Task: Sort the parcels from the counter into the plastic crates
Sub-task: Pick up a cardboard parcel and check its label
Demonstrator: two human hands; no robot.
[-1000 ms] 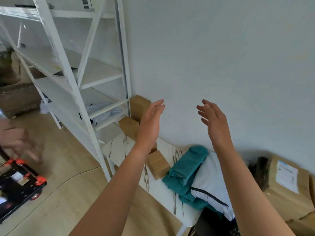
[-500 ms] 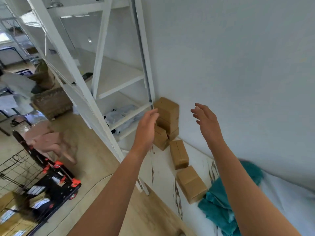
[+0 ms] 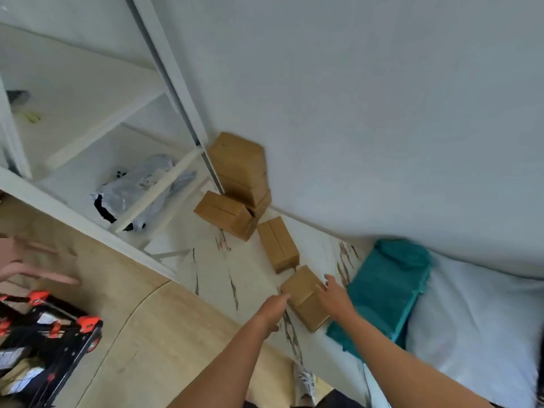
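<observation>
Left hand (image 3: 272,312): fingers stretched forward and released, tips touching the near left edge of the nearest cardboard box (image 3: 303,295). It grasps nothing.

Right hand (image 3: 335,297): set against the right side of the same box, with one digit lying over its top edge. The frame is blurred here, so I cannot tell whether the hand has closed on the box or only rests against it.

The nearest cardboard box lies flat on the white marbled counter (image 3: 235,269), directly between the two hands. It is turned at an angle to the counter's front edge.

Just right of the right hand, touching or nearly touching the box, lies a teal soft bundle (image 3: 388,290). A pale soft bundle (image 3: 485,334) lies further right, against the teal one.

Just beyond the fingertips a second box (image 3: 278,245) lies flat, its near corner close to the far corner of the first. Further beyond, and left of the left hand, a third box (image 3: 225,214) lies on its side. Behind it a stack of boxes (image 3: 240,169) stands against the wall (image 3: 382,113).

Well left of the left hand a black and orange cart (image 3: 50,343) stands on the wooden floor (image 3: 147,334). Another person's hand (image 3: 17,260) shows above the cart, blurred.

Far left and beyond, a white shelving unit (image 3: 176,92) carries a grey plastic bag (image 3: 138,187) on a lower shelf.
</observation>
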